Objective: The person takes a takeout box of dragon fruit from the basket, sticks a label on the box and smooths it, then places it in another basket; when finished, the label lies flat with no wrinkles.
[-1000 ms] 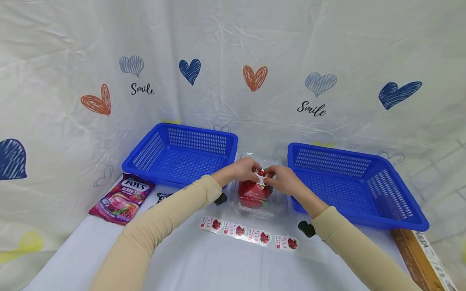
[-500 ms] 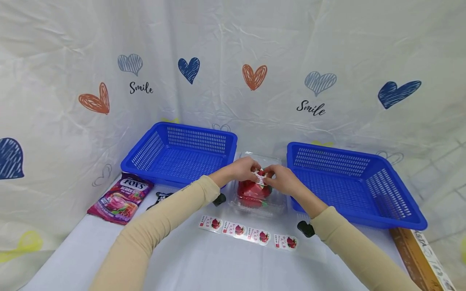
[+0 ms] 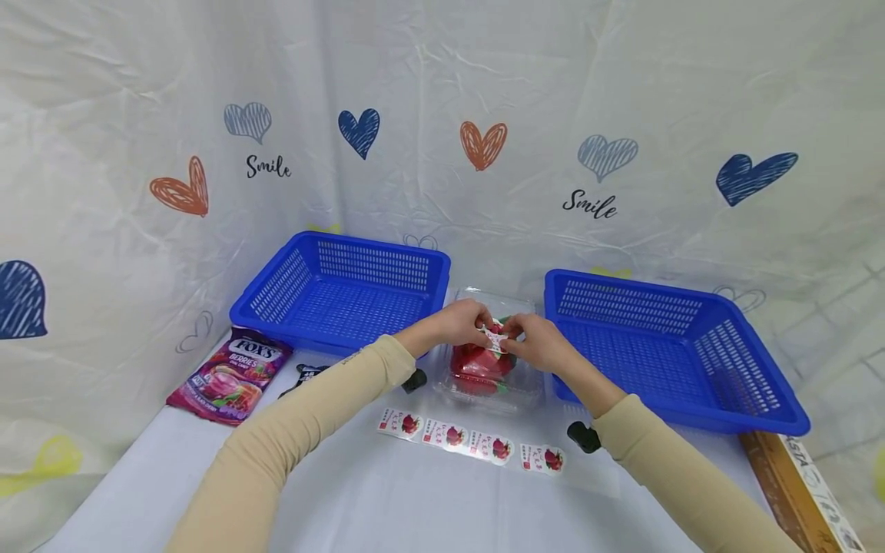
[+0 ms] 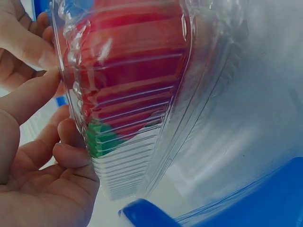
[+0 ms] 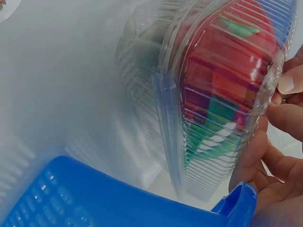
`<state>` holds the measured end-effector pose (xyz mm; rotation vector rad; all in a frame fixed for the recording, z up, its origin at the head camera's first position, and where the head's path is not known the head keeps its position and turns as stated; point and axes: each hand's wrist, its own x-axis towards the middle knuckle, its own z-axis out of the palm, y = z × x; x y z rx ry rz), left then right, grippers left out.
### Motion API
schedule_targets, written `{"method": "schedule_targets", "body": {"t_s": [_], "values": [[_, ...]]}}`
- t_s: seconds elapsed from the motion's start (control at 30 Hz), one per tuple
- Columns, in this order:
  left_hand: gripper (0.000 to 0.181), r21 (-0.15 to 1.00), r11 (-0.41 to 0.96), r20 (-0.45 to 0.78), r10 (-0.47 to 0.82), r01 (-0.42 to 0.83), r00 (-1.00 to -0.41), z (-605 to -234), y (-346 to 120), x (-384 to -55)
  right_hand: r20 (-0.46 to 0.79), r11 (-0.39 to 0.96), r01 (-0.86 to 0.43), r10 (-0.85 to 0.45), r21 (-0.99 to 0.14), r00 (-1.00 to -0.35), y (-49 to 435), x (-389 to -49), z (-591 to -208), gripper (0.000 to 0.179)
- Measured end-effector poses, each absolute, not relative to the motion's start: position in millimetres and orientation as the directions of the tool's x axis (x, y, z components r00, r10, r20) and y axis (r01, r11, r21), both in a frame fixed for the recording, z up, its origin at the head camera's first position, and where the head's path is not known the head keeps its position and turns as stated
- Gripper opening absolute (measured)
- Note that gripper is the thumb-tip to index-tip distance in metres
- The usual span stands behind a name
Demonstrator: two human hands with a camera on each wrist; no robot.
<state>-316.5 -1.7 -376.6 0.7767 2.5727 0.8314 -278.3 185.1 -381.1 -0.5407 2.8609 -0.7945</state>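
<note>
A clear plastic clamshell box (image 3: 523, 384) stands between two baskets in the head view, with red and green fruit-like contents (image 3: 477, 361) inside; their exact kind is unclear. Over its lid, a small white sticker (image 3: 495, 340) with a red fruit print is pinched from both sides. My left hand (image 3: 462, 322) holds its left edge between thumb and fingers. My right hand (image 3: 539, 342) pinches the right edge. In the wrist views, fingertips touch the top of the ribbed box (image 4: 128, 142), and some fingers rest along its lid. How firmly the sticker touches the lid is hidden.
A blue basket (image 3: 339, 338) stands to the left and another blue basket (image 3: 677, 415) to the right. A strip of fruit stickers (image 3: 445, 436) and a separate sticker (image 3: 542, 458) lie in front. A purple candy bag (image 3: 231, 376) is far left, a long carton (image 3: 795, 491) far right.
</note>
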Motion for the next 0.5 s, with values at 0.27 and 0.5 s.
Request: {"method": "schedule_targets", "body": {"t_s": [0.27,0.5], "values": [[0.044,0.601,0.686,-0.137,0.595,0.411,-0.792,-376.0,-2.7,-316.8,-0.014,0.802,-0.346,-0.403,-0.488,-0.915,183.5,-279.6,-380.9,0.038],[0.043,0.625,0.674,-0.136,0.591,0.394,-0.795,-376.1,-5.7,-314.1,-0.023,0.788,-0.34,-0.409,-0.513,-0.912,185.8,-278.0,-382.1,0.035]]}}
